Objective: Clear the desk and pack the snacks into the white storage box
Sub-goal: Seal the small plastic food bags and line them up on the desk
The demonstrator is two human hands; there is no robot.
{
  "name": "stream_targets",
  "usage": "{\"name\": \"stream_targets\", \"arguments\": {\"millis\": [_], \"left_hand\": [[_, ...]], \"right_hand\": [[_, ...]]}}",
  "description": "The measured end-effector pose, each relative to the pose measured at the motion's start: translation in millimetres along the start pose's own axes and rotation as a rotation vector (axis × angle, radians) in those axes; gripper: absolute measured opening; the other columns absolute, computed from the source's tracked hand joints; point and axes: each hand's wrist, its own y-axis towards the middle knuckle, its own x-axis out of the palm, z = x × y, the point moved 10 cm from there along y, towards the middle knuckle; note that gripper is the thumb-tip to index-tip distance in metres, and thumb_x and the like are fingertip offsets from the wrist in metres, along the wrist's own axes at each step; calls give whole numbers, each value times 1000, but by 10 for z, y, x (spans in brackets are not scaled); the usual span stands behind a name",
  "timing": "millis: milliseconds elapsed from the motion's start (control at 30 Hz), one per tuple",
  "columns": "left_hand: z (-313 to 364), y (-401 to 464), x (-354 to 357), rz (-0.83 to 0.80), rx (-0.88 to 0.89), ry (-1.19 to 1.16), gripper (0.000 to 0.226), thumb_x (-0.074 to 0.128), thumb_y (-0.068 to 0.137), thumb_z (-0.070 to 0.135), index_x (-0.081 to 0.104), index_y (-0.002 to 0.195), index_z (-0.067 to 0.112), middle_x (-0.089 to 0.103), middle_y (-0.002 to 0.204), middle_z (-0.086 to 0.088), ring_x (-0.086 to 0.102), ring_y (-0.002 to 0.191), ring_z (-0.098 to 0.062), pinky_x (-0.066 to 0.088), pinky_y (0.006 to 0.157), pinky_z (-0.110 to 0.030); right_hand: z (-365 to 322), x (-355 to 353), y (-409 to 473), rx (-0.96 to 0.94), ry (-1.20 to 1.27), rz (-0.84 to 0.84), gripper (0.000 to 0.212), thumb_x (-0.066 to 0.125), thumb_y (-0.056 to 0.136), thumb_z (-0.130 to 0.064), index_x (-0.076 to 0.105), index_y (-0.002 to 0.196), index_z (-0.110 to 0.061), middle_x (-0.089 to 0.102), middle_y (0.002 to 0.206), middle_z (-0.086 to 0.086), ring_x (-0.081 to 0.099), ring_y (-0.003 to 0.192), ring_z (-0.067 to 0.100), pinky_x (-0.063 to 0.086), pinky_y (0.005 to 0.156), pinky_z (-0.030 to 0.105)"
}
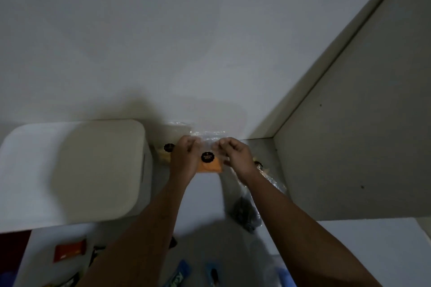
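Both my hands hold a clear plastic packet with an orange snack [209, 165] and a round black label, lifted near the back wall. My left hand [185, 157] grips its left edge and my right hand [235, 155] pinches its top right corner. The white storage box [77, 170] stands to the left with its lid on. Behind my left hand lies a second clear packet with a yellow snack [164, 155]. A third clear packet [265, 171] lies under my right wrist, and a bag of dark snacks [245, 214] lies below it.
Near the desk's front edge lie a red-orange wrapper [70, 250], blue snack bars [180, 272] [213, 272] and dark wrappers [70, 283]. A cream side panel [349, 135] walls off the right. The grey wall rises behind the box.
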Motion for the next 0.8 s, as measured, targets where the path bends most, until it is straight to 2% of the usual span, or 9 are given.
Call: {"name": "stream_targets", "arguments": {"millis": [133,233,333,400,467,533,600,700,800], "left_hand": [[-17,121,-141,194,-42,158,38,53,95,18,61,132,15,64,132,-3,61,116,-24,38,85,-22],[-115,56,-165,247,-100,97,44,59,92,15,58,136,19,60,131,-2,59,103,-14,43,84,-26],[-205,-32,-148,244,-139,53,46,62,92,15,56,137,20,57,123,0,58,96,-16,54,87,-35],[-251,-73,-100,223,-144,75,42,60,92,17,57,134,20,61,127,-2,62,99,-21,56,90,-42],[-255,-99,30,143,-84,211,35,54,92,19,61,126,16,65,125,-7,64,105,-30,55,90,-42],[-326,-144,261,17,-44,282,28,52,92,21,66,115,16,67,120,-11,64,105,-32,52,84,-37],[-580,-266,571,-147,-155,199,22,62,92,18,67,112,23,67,119,-10,64,99,-24,51,82,-32],[-947,-650,1059,-407,-344,114,35,73,89,14,62,122,10,67,102,-10,60,73,-15,53,65,-25],[-1072,-985,1328,-542,-345,201,41,75,89,22,56,125,17,66,103,-6,60,77,-13,45,52,-20]], "right_hand": [[80,93,355,37,-13,11,17,61,102,-29,74,91,-24,75,102,2,69,98,22,53,84,44],[172,143,483,44,-100,27,18,61,100,-29,74,109,-20,75,110,3,69,105,23,56,93,37],[201,73,443,16,-255,76,32,59,103,-22,61,133,-12,69,119,4,65,108,18,52,86,17],[230,-127,358,22,-325,149,44,61,102,-25,54,143,-15,67,129,6,64,118,20,52,100,29],[229,-410,206,8,-418,223,45,63,100,-25,55,144,-17,69,129,8,65,118,22,52,105,39],[196,-720,-17,-9,-565,279,47,62,98,-18,55,144,-17,66,129,11,64,117,26,51,104,39],[233,-1016,-216,30,-799,304,53,60,94,-19,50,147,-17,61,133,16,59,121,34,49,101,38],[535,-1304,-423,262,-1070,234,68,63,85,-30,37,147,-22,50,136,18,52,125,39,48,98,45],[721,-1428,-587,357,-1137,219,66,69,78,-36,40,134,-20,53,128,17,56,119,39,52,97,48]]}}
